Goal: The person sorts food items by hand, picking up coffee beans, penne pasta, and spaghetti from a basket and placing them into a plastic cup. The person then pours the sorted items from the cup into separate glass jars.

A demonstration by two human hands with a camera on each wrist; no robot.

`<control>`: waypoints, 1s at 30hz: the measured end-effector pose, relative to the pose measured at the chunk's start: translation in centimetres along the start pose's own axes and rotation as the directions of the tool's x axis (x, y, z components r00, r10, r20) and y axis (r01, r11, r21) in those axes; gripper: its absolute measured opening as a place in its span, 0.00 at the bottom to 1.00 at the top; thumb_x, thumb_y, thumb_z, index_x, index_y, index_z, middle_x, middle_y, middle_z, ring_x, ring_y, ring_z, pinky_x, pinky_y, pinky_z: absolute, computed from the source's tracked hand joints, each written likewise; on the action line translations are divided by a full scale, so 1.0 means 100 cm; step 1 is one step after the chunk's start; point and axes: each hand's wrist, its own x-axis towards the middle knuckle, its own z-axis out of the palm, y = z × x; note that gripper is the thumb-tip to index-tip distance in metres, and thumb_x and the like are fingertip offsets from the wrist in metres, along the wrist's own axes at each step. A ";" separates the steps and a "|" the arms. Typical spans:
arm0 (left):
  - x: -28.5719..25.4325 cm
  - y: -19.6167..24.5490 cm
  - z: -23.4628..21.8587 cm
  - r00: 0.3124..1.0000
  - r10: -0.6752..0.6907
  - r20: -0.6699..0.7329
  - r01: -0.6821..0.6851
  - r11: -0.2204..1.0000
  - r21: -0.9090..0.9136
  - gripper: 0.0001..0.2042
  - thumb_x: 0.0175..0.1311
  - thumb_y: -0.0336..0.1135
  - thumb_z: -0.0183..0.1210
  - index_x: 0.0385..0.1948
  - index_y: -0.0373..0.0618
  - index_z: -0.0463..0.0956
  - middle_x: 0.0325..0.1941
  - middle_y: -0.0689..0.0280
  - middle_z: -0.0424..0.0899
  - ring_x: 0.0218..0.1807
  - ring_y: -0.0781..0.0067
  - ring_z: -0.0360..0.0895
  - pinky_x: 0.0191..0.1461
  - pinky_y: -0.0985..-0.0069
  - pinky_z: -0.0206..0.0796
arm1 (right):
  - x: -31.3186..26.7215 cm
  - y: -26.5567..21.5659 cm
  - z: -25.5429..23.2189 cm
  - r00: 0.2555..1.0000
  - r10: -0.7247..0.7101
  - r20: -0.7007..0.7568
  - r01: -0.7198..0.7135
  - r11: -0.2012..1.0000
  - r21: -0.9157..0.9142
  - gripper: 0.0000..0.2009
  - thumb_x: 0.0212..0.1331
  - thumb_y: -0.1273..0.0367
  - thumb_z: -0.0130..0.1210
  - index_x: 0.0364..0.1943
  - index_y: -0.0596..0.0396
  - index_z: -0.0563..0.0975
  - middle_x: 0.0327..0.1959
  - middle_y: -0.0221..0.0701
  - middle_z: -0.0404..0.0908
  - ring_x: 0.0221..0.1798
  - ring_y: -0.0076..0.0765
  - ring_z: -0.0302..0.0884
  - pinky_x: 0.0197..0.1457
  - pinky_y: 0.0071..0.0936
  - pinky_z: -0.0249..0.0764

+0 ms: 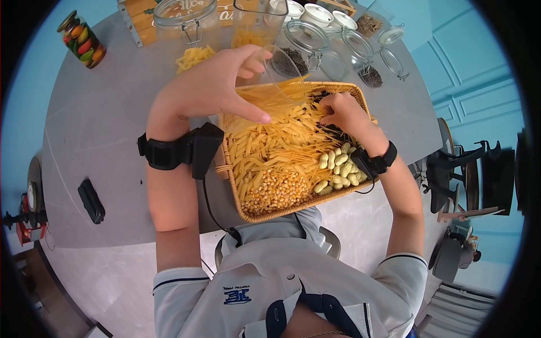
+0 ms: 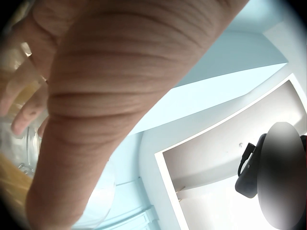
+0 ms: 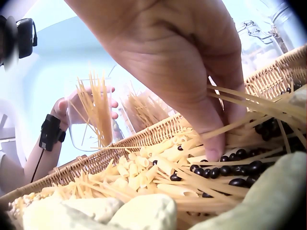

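Note:
My left hand [image 1: 225, 84] grips a clear container [image 3: 76, 136] that holds upright strands of spaghetti [image 3: 99, 112], beside the far left part of a wicker basket [image 1: 227, 163]. Inside the basket, penne [image 1: 248, 147] covers the left and middle, with loose spaghetti strewn over it. Corn kernels [image 1: 276, 191] lie at the near side and peanuts [image 1: 339, 169] at the near right. My right hand [image 1: 348, 115] reaches into the far right corner, where black beans [image 3: 242, 168] lie. Its thumb and fingers pinch a few spaghetti strands [image 3: 259, 103] just above the beans.
Behind the basket stand open glass jars [image 1: 307, 35] and a tall clear container [image 1: 256, 19] with pasta. Penne [image 1: 194, 58] lies by a large jar at the back left. A jar of colourful peppers [image 1: 83, 42] and a black case [image 1: 91, 201] are on the left.

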 end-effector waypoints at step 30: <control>0.016 -0.008 0.013 0.996 -0.011 0.089 0.003 0.996 0.084 0.50 0.40 0.46 0.80 0.68 0.36 0.62 0.62 0.49 0.75 0.65 0.56 0.73 0.69 0.66 0.64 | -0.022 -0.010 -0.066 0.922 0.159 -0.352 0.317 0.212 0.924 0.14 0.62 0.77 0.64 0.52 0.62 0.80 0.40 0.33 0.87 0.39 0.20 0.81 0.44 0.18 0.76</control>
